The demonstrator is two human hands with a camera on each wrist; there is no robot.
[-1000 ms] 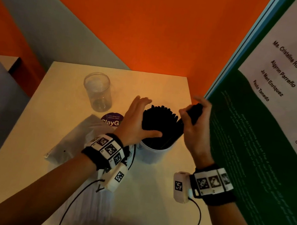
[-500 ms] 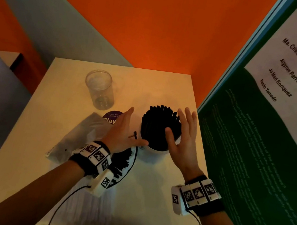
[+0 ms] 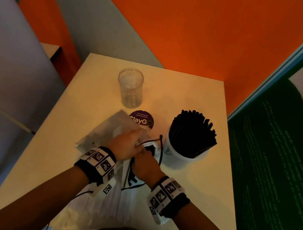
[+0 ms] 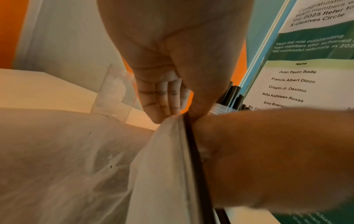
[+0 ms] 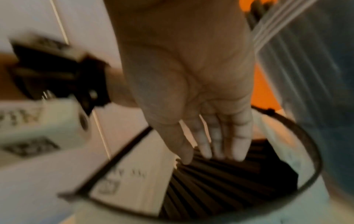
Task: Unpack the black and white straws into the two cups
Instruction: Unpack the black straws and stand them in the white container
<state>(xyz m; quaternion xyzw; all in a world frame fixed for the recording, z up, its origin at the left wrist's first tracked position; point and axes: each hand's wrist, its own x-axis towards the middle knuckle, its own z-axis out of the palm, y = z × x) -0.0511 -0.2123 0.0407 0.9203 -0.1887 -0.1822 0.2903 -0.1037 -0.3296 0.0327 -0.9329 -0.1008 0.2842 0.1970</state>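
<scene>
On the table (image 3: 190, 189) — empty cup (image 3: 130, 88) behind the bag (image 3: 104, 135), straw-filled cup (image 3: 184, 151) to its right

Black straws (image 3: 193, 133), clear cup (image 3: 130, 88), orange wall (image 3: 199, 27).

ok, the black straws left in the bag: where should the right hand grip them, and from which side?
Grip the black straws as a bundle near their exposed ends, coming in through the open mouth of the bag along their length. They lie lengthwise with ends toward the opening, and the bag walls cover their sides. The left hand pinches the rim open.
</scene>
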